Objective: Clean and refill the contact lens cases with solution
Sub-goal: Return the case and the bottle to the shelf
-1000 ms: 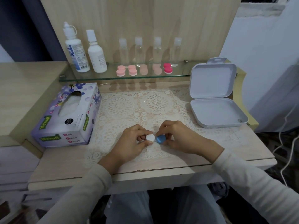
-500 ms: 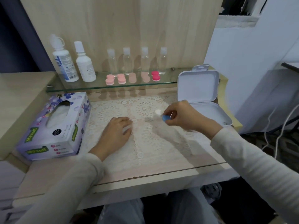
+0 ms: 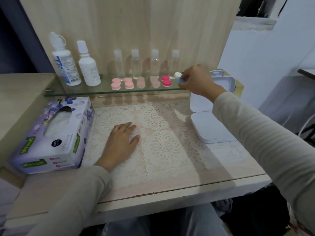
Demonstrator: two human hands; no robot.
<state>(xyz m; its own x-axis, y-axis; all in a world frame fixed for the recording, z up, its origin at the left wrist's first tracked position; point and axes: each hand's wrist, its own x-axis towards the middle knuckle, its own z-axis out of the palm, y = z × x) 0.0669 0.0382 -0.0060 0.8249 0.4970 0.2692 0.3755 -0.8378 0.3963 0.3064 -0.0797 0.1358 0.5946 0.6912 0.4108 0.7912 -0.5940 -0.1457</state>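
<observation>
Right hand (image 3: 196, 80): fingers curled, pinching the blue-and-white lens case (image 3: 179, 78) over the glass shelf (image 3: 81, 91).
Lens case: at that hand's fingertips — the dark pink case (image 3: 166, 81) just left of it.
Left hand (image 3: 121, 142): flat on the lace mat (image 3: 163, 150), fingers straight, holding nothing.
Tissue box (image 3: 54, 133): just left of the left hand.
Solution bottles (image 3: 67, 65): well left of the right hand.

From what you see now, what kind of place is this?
Probably a home dressing table: a glass shelf holds white plastic solution bottles and pink round lens cases, near a flowered cardboard tissue box.
</observation>
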